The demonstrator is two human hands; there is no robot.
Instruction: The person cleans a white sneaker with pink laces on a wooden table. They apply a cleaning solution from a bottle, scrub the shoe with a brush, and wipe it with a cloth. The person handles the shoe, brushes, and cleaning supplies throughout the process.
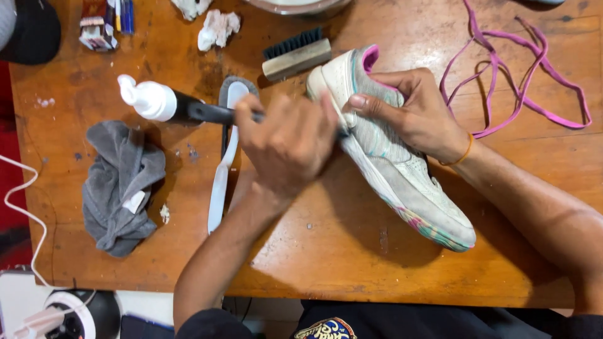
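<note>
Right at the middle of the wooden table (pixel 352 251), the left hand (pixel 289 141) is fisted tight around the dark handle of a brush (pixel 210 113), with its working end hidden behind the knuckles where it meets the sneaker (pixel 396 163). That shoe, white and grey with a pink lining and a splashy multicoloured sole, lies on its side pointing toward the lower right, and the right hand (pixel 414 110) grips it around the heel and collar, thumb pressed on the side. Just left of the fist sits a white pump-top bottle (pixel 147 99) and a pale insole (pixel 223 169), with a crumpled grey cloth (pixel 119 182) further out. Above the shoe there's a wooden bristle brush (pixel 296 53), and pink laces (pixel 521 75) sprawl loose at the upper right.
</note>
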